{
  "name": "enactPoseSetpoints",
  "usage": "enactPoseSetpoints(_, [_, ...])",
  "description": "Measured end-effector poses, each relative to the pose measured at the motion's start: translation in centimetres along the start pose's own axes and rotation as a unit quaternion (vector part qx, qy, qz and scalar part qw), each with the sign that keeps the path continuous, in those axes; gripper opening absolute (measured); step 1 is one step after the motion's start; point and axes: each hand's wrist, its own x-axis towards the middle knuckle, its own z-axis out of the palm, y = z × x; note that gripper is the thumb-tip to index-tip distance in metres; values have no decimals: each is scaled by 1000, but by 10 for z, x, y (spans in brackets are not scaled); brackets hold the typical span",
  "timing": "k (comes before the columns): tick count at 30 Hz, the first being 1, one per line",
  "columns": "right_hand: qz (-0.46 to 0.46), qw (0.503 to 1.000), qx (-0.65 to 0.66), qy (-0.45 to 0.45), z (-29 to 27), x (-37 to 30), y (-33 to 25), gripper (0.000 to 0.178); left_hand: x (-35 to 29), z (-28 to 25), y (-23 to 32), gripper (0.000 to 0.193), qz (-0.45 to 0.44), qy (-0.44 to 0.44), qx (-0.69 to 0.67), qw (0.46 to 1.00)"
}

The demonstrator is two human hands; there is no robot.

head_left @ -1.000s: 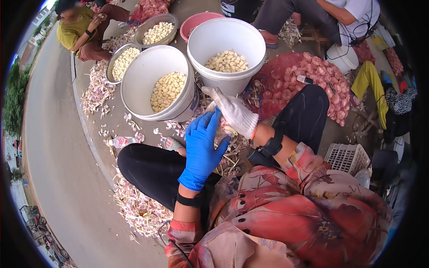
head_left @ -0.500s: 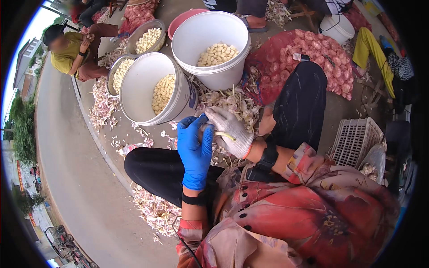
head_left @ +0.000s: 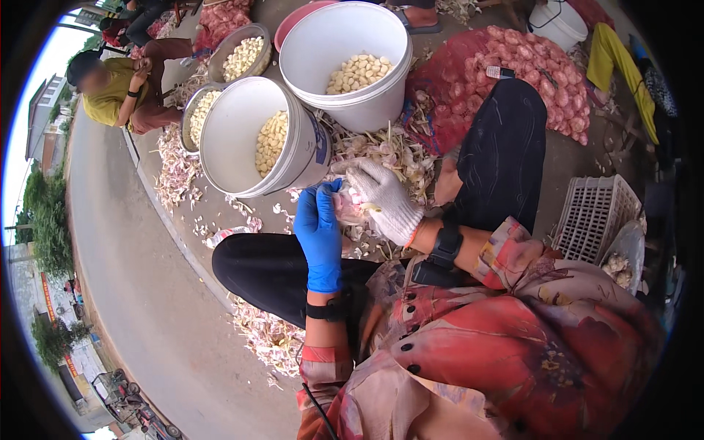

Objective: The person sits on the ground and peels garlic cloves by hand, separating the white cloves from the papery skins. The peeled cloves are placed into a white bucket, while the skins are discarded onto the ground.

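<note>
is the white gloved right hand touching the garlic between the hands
Touching. The head view shows the right hand cupped against the garlic, with no gap between glove and garlic.

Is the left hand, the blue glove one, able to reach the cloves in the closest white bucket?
Probably yes. The bucket is close to the left hand, and no lid covers the cloves. That hand seems busy with garlic, though.
</note>
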Motion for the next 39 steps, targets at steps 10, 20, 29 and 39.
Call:
enactPoseSetpoints(10, [135, 975, 161, -75, 1, 1, -9, 21, -15, -13, 26, 28, 7, 0, 77, 997])
enactPoseSetpoints(20, [-213, 865, -441, -112, 4, -11, -37, 27, -17, -23, 33, 19, -82, 11, -36, 996])
enactPoseSetpoints(29, [-247, 818, -503, -131, 11, -7, -34, 23, -18, -24, 32, 16, -135, 86, -57, 986])
enactPoseSetpoints(39, [-209, 854, -430, -204, 13, 0, -22, 30, -12, -37, 24, 13, -146, 54, -59, 986])
